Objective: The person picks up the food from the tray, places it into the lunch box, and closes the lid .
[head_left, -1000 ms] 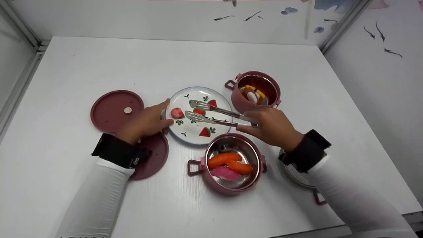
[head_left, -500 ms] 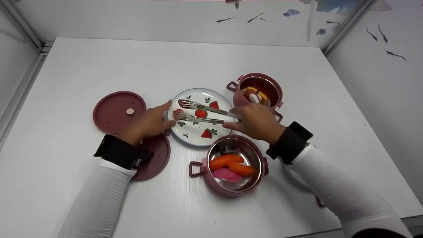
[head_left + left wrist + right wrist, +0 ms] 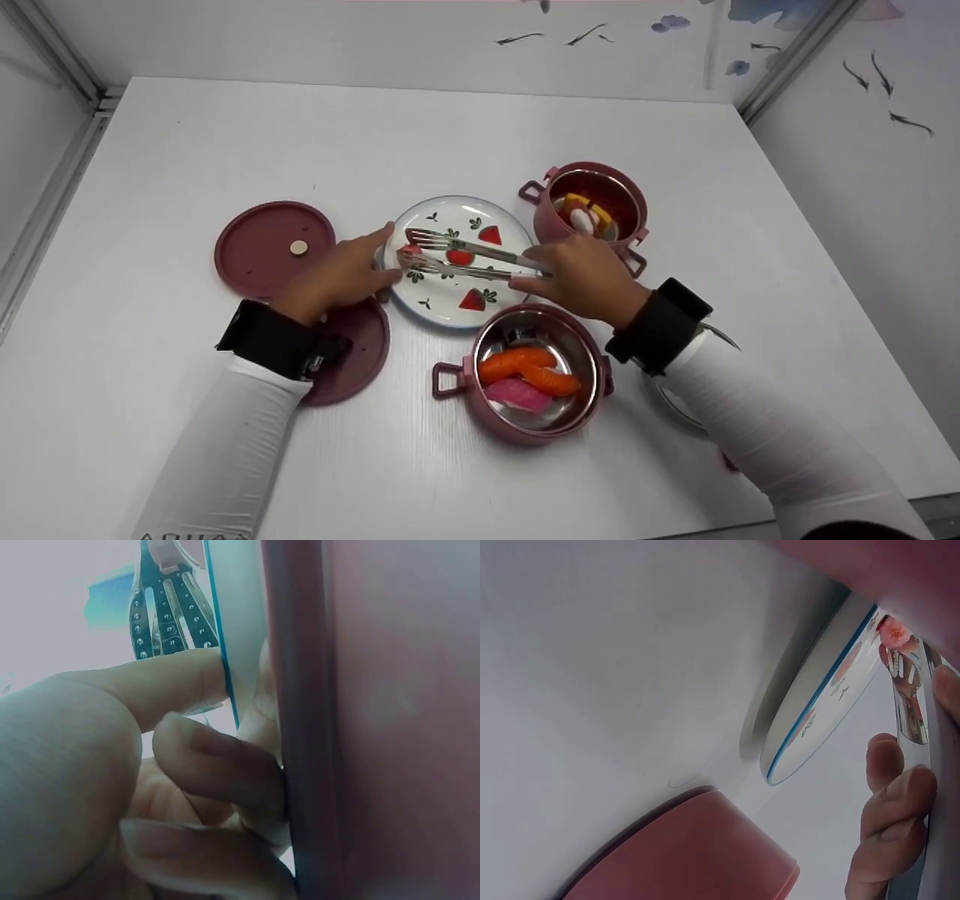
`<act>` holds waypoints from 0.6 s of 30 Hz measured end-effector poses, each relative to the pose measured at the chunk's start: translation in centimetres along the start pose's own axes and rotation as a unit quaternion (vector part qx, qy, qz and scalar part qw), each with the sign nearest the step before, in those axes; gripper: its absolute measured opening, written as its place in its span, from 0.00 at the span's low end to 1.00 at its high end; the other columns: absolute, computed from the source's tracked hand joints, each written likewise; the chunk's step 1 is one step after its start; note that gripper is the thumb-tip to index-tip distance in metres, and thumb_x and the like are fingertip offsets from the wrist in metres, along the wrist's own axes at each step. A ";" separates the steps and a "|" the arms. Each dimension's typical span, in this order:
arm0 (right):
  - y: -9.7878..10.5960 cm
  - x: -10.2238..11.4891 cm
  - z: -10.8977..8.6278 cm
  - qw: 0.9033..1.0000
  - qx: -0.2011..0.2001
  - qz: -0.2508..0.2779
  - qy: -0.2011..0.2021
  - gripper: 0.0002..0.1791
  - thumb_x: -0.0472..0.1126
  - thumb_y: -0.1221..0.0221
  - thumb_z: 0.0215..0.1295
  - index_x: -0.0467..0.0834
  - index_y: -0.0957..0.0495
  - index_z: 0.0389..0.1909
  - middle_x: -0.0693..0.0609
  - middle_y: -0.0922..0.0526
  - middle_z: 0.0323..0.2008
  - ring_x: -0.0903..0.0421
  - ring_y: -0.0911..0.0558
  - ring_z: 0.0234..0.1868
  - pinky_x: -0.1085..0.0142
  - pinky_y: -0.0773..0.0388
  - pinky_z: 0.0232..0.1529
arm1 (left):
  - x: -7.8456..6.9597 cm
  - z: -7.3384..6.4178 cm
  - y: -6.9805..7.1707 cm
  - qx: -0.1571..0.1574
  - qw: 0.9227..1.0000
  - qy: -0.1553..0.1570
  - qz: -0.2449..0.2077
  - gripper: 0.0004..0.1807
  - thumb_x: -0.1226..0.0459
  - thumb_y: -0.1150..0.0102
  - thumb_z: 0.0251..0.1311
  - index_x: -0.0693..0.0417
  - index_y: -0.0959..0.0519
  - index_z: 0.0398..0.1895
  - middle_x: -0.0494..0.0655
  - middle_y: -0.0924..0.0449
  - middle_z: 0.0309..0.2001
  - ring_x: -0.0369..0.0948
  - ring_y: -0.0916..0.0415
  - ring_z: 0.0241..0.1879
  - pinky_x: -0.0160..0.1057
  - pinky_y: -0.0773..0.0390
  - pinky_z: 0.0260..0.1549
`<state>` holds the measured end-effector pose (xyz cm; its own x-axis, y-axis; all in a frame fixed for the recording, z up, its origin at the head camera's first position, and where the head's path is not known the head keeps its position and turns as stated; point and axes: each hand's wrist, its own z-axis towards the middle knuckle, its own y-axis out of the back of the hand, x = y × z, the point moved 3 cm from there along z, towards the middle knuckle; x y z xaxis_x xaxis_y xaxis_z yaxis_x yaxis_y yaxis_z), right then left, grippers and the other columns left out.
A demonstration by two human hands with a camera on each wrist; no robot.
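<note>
My left hand (image 3: pixel 347 276) holds the left edge of a white plate (image 3: pixel 442 307) printed with fruit; in the left wrist view the thumb (image 3: pixel 180 682) touches the blue rim and the fingers curl by its underside. My right hand (image 3: pixel 589 279) grips slotted metal serving tongs (image 3: pixel 484 251) above the plate. Their tips are over the plate's left part, with the lower arm across a small pink toy food piece (image 3: pixel 409 252). The right wrist view shows the pink piece (image 3: pixel 894 633) beside the tong heads (image 3: pixel 906 682). Whether the tongs pinch it, I cannot tell.
In front of the plate stands a pink pot (image 3: pixel 517 431) with orange and pink toy food. A smaller pot (image 3: pixel 551 225) with yellow and white pieces is behind the right hand. Two dark red lids (image 3: pixel 262 244) lie left. Another container (image 3: pixel 679 409) is partly under the right forearm.
The tongs and right hand have moved left, bringing the tips from the plate's middle to the pink piece. The left hand has stayed at the plate's edge.
</note>
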<state>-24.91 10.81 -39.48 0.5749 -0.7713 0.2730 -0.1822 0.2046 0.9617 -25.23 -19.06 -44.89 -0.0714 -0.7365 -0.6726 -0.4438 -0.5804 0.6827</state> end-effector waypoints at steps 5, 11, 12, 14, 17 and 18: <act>0.5 -0.4 -1.1 1.000 -0.027 0.002 -0.003 0.25 0.58 0.35 0.63 0.42 0.13 0.48 0.47 0.10 0.41 0.52 0.14 0.35 0.57 0.16 0.40 | -0.2 0.1 0.1 -0.005 1.000 -0.001 0.006 0.44 0.55 0.45 0.70 0.52 0.57 0.81 0.46 0.15 0.26 0.40 0.20 0.30 0.39 0.28 0.42; 1.6 -0.7 -4.5 0.997 -0.075 -0.013 0.003 0.22 0.57 0.32 0.61 0.42 0.13 0.43 0.50 0.12 0.32 0.54 0.18 0.30 0.58 0.19 0.34 | -0.2 0.2 -0.1 -0.004 1.000 -0.003 0.002 0.44 0.57 0.44 0.69 0.53 0.57 0.81 0.46 0.16 0.25 0.39 0.20 0.28 0.39 0.29 0.44; 1.8 -0.7 -5.3 0.996 -0.084 -0.017 0.005 0.21 0.56 0.31 0.60 0.42 0.13 0.43 0.50 0.12 0.32 0.54 0.17 0.30 0.58 0.19 0.34 | -0.2 0.2 -0.2 -0.004 1.000 0.000 0.003 0.44 0.56 0.44 0.69 0.52 0.57 0.81 0.46 0.16 0.25 0.39 0.20 0.29 0.39 0.29 0.45; 2.2 -0.8 -7.0 0.995 -0.098 -0.023 0.009 0.22 0.55 0.30 0.58 0.42 0.12 0.44 0.49 0.11 0.34 0.54 0.14 0.32 0.57 0.17 0.36 | -0.1 0.2 -0.2 -0.005 1.000 0.002 0.006 0.44 0.56 0.44 0.69 0.52 0.57 0.81 0.46 0.16 0.25 0.40 0.20 0.30 0.40 0.29 0.46; 2.6 -1.0 -9.7 0.993 -0.117 -0.020 0.006 0.23 0.53 0.28 0.57 0.41 0.12 0.47 0.47 0.10 0.38 0.52 0.11 0.37 0.56 0.15 0.39 | -0.1 0.1 -0.1 -0.001 1.000 0.009 0.010 0.44 0.56 0.45 0.70 0.51 0.57 0.82 0.46 0.15 0.26 0.40 0.19 0.32 0.41 0.30 0.50; 2.8 -1.0 -10.6 0.992 -0.124 -0.015 0.002 0.23 0.52 0.27 0.56 0.40 0.12 0.47 0.47 0.10 0.39 0.52 0.11 0.38 0.56 0.15 0.40 | -0.1 0.0 -0.1 -0.001 1.000 0.010 0.011 0.44 0.56 0.45 0.70 0.50 0.58 0.82 0.46 0.15 0.26 0.40 0.19 0.32 0.41 0.31 0.51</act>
<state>-17.53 18.52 -36.83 0.5808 -0.7769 0.2431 0.0363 0.3231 0.9457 -25.22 -18.93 -44.93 -0.0629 -0.7561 -0.6514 -0.4414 -0.5643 0.6977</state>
